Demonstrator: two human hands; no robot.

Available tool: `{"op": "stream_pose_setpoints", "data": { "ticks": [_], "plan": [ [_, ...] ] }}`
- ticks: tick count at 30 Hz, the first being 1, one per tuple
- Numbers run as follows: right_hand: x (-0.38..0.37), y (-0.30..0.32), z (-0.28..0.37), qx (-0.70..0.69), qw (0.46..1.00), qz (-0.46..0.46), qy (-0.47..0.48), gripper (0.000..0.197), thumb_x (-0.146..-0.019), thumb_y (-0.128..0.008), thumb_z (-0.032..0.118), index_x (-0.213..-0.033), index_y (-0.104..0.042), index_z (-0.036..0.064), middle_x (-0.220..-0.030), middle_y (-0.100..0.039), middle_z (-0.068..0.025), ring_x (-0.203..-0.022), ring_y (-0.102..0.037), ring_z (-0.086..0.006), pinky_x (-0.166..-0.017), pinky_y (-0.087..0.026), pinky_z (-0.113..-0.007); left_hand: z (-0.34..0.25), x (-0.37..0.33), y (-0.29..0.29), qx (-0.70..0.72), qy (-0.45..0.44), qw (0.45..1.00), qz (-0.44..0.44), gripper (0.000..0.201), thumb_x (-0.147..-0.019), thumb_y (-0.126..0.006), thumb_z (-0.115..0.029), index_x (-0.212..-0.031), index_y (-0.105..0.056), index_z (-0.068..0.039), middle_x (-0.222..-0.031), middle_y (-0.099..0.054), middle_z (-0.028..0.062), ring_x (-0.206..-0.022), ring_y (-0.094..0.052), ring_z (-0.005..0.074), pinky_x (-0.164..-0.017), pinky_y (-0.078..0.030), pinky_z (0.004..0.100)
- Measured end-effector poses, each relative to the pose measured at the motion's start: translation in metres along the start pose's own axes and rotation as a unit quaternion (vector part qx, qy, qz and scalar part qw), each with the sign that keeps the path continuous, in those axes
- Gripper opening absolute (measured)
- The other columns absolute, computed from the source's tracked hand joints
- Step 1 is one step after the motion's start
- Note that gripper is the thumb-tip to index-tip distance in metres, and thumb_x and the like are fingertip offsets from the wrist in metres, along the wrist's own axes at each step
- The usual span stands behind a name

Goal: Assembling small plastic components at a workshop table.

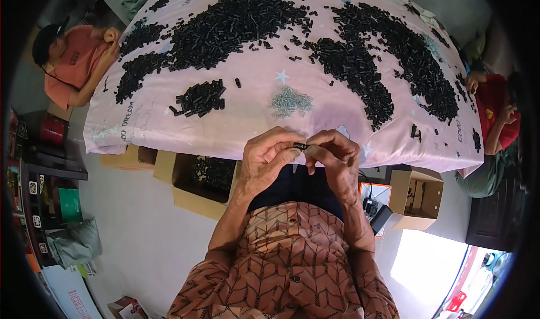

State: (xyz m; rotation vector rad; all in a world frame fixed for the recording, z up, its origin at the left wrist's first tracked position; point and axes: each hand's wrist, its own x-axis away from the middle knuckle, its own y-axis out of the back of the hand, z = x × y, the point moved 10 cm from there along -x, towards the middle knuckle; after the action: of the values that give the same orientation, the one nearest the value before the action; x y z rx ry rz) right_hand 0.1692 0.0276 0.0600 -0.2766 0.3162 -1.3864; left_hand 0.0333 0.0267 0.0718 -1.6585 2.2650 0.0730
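Between my two hands, just off the near edge of the table, is a small black cylindrical part (pixel 300 146). My left hand (pixel 270 156) pinches one end of it with thumb and forefinger. On its other end the fingertips of my right hand (pixel 336 157) are closed. A small heap of clear, shiny little pieces (pixel 292 102) lies on the cloth just beyond my hands. To its left sits a small pile of the same black parts (pixel 201 98). Larger piles of black parts (pixel 233 26) spread over the far side.
A pink patterned cloth (pixel 247 108) covers the table. Below its near edge stand an open cardboard box of black parts (pixel 211 175) and another cardboard box (pixel 419 198). One person (pixel 76 60) sits at the left end, another (pixel 495 113) at the right.
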Motion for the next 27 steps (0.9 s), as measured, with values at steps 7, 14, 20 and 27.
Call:
{"op": "stream_pose_setpoints", "data": {
  "ticks": [7,14,20,27],
  "plan": [
    [0.000,0.000,-0.001,-0.007,1.000,-0.003,0.003,0.004,-0.087,-0.061,-0.003,-0.089,-0.064,-0.0046,-0.074,-0.063,-0.0087,-0.062,-0.060,-0.0130,-0.053,-0.050,-0.024,0.005,0.002,0.002,0.076,0.018,0.997,-0.029,0.021,-0.087,-0.063,0.004,-0.107,-0.060,0.005,-0.096,-0.062,0.0086,-0.086,-0.063,0.0135,-0.074,-0.054,0.0247],
    [0.004,-0.004,0.009,0.029,0.998,-0.001,0.047,0.007,-0.085,-0.061,-0.008,-0.089,-0.065,-0.0042,-0.079,-0.063,-0.0066,-0.063,-0.060,-0.0114,-0.053,-0.048,-0.023,0.003,0.001,0.002,0.058,0.006,0.998,-0.022,0.017,-0.087,-0.064,0.001,-0.104,-0.062,0.006,-0.094,-0.062,0.0095,-0.081,-0.063,0.0133,-0.070,-0.054,0.0238],
    [0.009,-0.007,0.013,0.084,0.995,0.012,0.058,0.007,-0.084,-0.059,-0.010,-0.087,-0.064,-0.0053,-0.083,-0.063,-0.0070,-0.064,-0.060,-0.0104,-0.053,-0.047,-0.022,-0.002,0.001,0.002,0.007,-0.021,1.000,-0.013,0.013,-0.086,-0.065,0.001,-0.098,-0.064,0.007,-0.092,-0.062,0.0103,-0.074,-0.060,0.0125,-0.064,-0.051,0.0232],
    [0.013,-0.010,0.008,0.060,0.996,0.013,0.065,0.008,-0.083,-0.059,-0.012,-0.087,-0.063,-0.0056,-0.085,-0.064,-0.0085,-0.064,-0.060,-0.0115,-0.052,-0.048,-0.023,0.003,0.001,0.003,-0.003,0.005,1.000,0.011,0.012,-0.085,-0.067,-0.001,-0.095,-0.066,0.006,-0.089,-0.062,0.0104,-0.073,-0.060,0.0128,-0.062,-0.051,0.0238]
  ]
}}
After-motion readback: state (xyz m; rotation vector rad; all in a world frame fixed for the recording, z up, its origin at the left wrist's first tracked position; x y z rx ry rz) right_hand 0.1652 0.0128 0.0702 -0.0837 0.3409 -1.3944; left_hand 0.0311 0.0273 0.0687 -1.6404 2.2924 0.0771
